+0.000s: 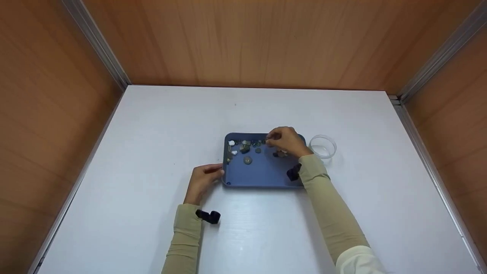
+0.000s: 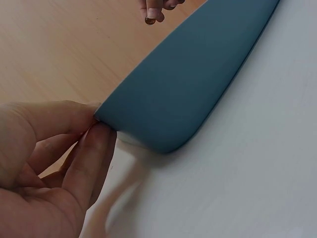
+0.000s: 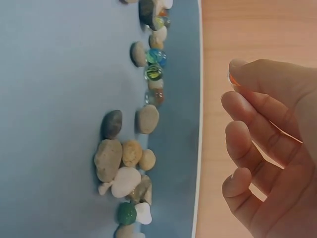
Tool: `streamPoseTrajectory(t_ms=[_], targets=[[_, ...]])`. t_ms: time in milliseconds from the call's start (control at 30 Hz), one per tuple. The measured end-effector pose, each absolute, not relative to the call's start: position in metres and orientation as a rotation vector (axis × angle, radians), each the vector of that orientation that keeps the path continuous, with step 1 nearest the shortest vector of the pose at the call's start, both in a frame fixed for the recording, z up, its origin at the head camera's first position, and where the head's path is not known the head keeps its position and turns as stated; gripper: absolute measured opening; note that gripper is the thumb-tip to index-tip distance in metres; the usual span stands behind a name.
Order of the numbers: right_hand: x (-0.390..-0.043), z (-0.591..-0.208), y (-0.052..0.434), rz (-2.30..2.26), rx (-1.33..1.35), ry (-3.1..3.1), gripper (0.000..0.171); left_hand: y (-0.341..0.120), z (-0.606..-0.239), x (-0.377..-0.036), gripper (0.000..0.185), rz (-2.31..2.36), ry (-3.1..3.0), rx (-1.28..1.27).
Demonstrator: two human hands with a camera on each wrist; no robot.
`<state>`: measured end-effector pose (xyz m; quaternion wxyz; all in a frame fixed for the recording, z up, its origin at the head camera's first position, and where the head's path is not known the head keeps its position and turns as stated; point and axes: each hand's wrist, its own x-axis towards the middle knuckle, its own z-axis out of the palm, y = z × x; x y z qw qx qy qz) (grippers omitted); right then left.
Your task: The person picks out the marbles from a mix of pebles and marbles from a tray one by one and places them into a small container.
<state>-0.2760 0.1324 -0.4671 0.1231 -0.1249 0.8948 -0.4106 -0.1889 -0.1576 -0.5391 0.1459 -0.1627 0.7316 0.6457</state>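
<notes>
The left hand (image 1: 201,182) is resting on the white tabletop (image 1: 152,152) at the left edge of the blue tray (image 1: 262,175). In the left wrist view its thumb and fingers (image 2: 91,148) are pinching the tray's rim, so the tray is being kept in place.

Inside the tray, pebbles and marbles (image 1: 243,148) are lying mostly along the far side. The right wrist view is showing them more clearly: grey, beige and white pebbles (image 3: 121,163) in a small heap, and glass marbles (image 3: 154,72) in a row close to the rim. A few more pieces are lying near the middle of the tray, one grey pebble (image 1: 247,160) alone.

The right hand (image 1: 287,141) is hovering above the far right part of the tray. Its fingers are curled, and the thumb and forefinger are pinching a small orange marble (image 3: 232,79) at the fingertips; the same hand is appearing at the top of the left wrist view with this small piece.

To the right of the tray, just beside it, a clear round container (image 1: 322,147) is standing on the tabletop. I cannot tell if something is already inside it.

My judgement is that the sorting is at an early or middle stage: one marble is in the hand, while several marbles and all the pebbles are remaining in the tray.
</notes>
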Motion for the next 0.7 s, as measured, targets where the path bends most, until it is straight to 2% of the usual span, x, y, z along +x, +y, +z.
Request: streamPoseTrajectory(t_ms=[700], targets=[[-0.269, -0.450, 0.155, -1.222, -0.416, 2.677, 0.020, -0.158, -0.542, -0.189, 0.028, 1.941, 2.101, -0.420]])
